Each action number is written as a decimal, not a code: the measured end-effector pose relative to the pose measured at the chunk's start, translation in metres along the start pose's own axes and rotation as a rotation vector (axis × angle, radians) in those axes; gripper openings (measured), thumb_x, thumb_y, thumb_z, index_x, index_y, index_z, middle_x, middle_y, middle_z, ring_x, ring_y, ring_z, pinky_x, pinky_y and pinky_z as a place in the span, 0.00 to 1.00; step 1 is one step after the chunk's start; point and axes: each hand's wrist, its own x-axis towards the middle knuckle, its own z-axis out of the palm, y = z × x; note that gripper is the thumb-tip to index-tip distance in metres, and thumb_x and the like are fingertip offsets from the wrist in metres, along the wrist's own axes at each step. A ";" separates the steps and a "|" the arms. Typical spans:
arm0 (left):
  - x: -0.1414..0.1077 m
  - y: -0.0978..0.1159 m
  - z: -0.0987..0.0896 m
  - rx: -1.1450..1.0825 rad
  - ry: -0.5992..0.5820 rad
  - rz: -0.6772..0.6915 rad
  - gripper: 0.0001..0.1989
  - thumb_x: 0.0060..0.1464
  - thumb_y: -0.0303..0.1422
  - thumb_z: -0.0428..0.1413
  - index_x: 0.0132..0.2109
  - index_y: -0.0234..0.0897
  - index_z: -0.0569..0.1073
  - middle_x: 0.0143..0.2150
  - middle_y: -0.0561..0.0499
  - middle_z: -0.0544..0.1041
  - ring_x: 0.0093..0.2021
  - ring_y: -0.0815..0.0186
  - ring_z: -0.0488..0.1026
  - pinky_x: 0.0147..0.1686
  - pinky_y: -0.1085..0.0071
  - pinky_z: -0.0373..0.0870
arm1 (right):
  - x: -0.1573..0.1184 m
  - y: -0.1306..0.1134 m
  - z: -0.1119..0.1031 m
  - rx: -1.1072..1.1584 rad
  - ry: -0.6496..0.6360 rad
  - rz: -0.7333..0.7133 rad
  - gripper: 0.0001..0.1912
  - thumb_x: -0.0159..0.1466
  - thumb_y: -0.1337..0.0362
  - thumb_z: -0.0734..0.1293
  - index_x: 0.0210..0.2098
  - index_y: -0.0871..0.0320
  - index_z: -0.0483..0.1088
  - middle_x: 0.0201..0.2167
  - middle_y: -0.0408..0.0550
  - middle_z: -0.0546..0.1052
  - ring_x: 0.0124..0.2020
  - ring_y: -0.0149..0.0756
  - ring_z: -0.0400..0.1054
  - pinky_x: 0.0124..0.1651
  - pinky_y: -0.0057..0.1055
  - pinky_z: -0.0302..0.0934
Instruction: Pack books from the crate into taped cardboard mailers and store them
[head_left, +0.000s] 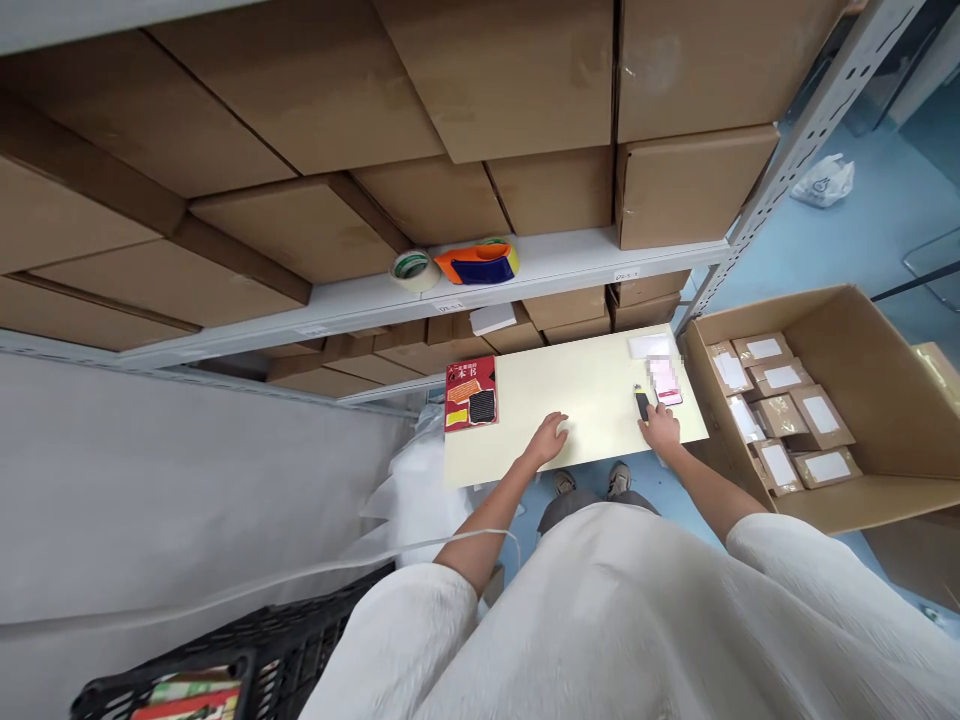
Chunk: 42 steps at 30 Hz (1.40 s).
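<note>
My left hand [547, 440] rests over the front part of the cream board [585, 390], fingers apart, holding nothing. Near the board's right end, my right hand [661, 430] has its fingers at a black and yellow cutter [642, 403]; whether they grip it is too small to tell. Just beyond that hand lie a pink item [666, 382], partly blurred, and a white paper [648, 346]. A red book [471, 393] with a black patch on its cover lies flat at the board's left end.
A large open carton [892, 440] with several small labelled parcels stands at the right. Above the board, a shelf edge [360, 308] holds a tape roll [414, 270] and an orange and blue tape dispenser [480, 264]. A black crate [277, 650] is at lower left.
</note>
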 end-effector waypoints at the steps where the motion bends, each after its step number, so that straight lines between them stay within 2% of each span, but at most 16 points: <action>1: 0.000 -0.002 -0.004 -0.002 0.000 -0.003 0.23 0.66 0.33 0.54 0.66 0.39 0.75 0.73 0.40 0.70 0.75 0.53 0.66 0.74 0.53 0.65 | 0.000 -0.004 -0.003 0.002 0.030 -0.007 0.19 0.77 0.55 0.60 0.61 0.59 0.69 0.60 0.65 0.71 0.59 0.54 0.66 0.52 0.42 0.61; 4: 0.001 -0.008 -0.018 -0.010 0.017 0.012 0.23 0.66 0.33 0.54 0.66 0.39 0.75 0.73 0.40 0.70 0.74 0.54 0.68 0.73 0.54 0.66 | 0.007 -0.026 -0.021 0.032 0.137 -0.059 0.19 0.77 0.56 0.59 0.60 0.60 0.70 0.60 0.65 0.71 0.58 0.54 0.66 0.54 0.43 0.61; 7: 0.002 -0.016 -0.035 -0.010 0.054 0.056 0.22 0.65 0.32 0.55 0.65 0.39 0.76 0.72 0.39 0.72 0.74 0.54 0.67 0.75 0.52 0.63 | 0.023 -0.066 -0.054 0.096 0.274 -0.164 0.18 0.77 0.58 0.59 0.59 0.60 0.71 0.59 0.64 0.72 0.57 0.54 0.66 0.56 0.43 0.61; 10: 0.002 -0.028 -0.055 -0.016 0.090 0.086 0.22 0.64 0.32 0.56 0.64 0.39 0.76 0.70 0.40 0.73 0.74 0.53 0.68 0.76 0.51 0.62 | 0.041 -0.118 -0.101 0.184 0.428 -0.318 0.19 0.77 0.58 0.58 0.58 0.59 0.72 0.59 0.64 0.72 0.56 0.55 0.66 0.56 0.45 0.61; 15: -0.001 -0.053 -0.089 -0.023 0.140 0.093 0.22 0.65 0.33 0.56 0.64 0.39 0.76 0.71 0.39 0.73 0.74 0.53 0.67 0.75 0.52 0.62 | 0.064 -0.215 -0.194 0.211 0.621 -0.537 0.22 0.77 0.57 0.57 0.63 0.60 0.71 0.62 0.64 0.71 0.58 0.58 0.63 0.59 0.49 0.60; 19: -0.008 -0.074 -0.112 -0.036 0.165 0.085 0.22 0.65 0.33 0.55 0.64 0.39 0.76 0.71 0.40 0.72 0.74 0.54 0.67 0.76 0.53 0.61 | 0.081 -0.280 -0.260 0.151 0.674 -0.641 0.27 0.76 0.57 0.57 0.70 0.61 0.66 0.68 0.65 0.68 0.61 0.60 0.59 0.62 0.52 0.58; 22: -0.016 -0.090 -0.125 -0.064 0.181 0.086 0.22 0.64 0.34 0.56 0.64 0.40 0.76 0.71 0.40 0.73 0.73 0.53 0.68 0.75 0.53 0.62 | 0.098 -0.311 -0.292 0.100 0.678 -0.657 0.30 0.75 0.59 0.57 0.73 0.62 0.64 0.70 0.67 0.68 0.61 0.63 0.57 0.62 0.56 0.55; 25: -0.023 -0.102 -0.137 -0.085 0.197 0.083 0.23 0.64 0.34 0.56 0.64 0.40 0.76 0.70 0.40 0.73 0.73 0.53 0.68 0.75 0.53 0.63 | 0.116 -0.327 -0.305 0.030 0.643 -0.670 0.30 0.76 0.57 0.57 0.72 0.62 0.64 0.67 0.68 0.70 0.61 0.64 0.56 0.61 0.58 0.53; 28: -0.030 -0.111 -0.145 -0.094 0.200 0.079 0.22 0.64 0.34 0.55 0.64 0.38 0.76 0.71 0.40 0.72 0.73 0.53 0.68 0.75 0.53 0.63 | 0.128 -0.333 -0.306 -0.040 0.618 -0.661 0.29 0.77 0.54 0.56 0.70 0.63 0.67 0.63 0.69 0.72 0.61 0.64 0.55 0.62 0.60 0.50; 32: -0.033 -0.114 -0.152 -0.108 0.199 0.082 0.22 0.65 0.34 0.55 0.63 0.39 0.76 0.70 0.40 0.73 0.73 0.53 0.69 0.74 0.52 0.64 | 0.131 -0.333 -0.304 -0.060 0.649 -0.633 0.27 0.77 0.55 0.56 0.66 0.63 0.71 0.60 0.69 0.72 0.59 0.63 0.55 0.62 0.60 0.48; 37: -0.029 -0.107 -0.152 -0.111 0.162 0.081 0.22 0.65 0.32 0.55 0.63 0.38 0.76 0.71 0.39 0.72 0.74 0.53 0.68 0.75 0.53 0.63 | 0.112 -0.328 -0.305 -0.101 0.670 -0.648 0.24 0.77 0.56 0.57 0.62 0.62 0.74 0.56 0.67 0.75 0.57 0.60 0.56 0.60 0.57 0.47; 42: -0.019 -0.095 -0.141 -0.088 0.121 0.077 0.21 0.66 0.32 0.54 0.64 0.37 0.76 0.72 0.38 0.70 0.75 0.54 0.66 0.75 0.55 0.61 | 0.067 -0.304 -0.291 -0.066 0.700 -0.599 0.22 0.76 0.57 0.58 0.60 0.61 0.74 0.56 0.65 0.75 0.56 0.59 0.57 0.57 0.51 0.48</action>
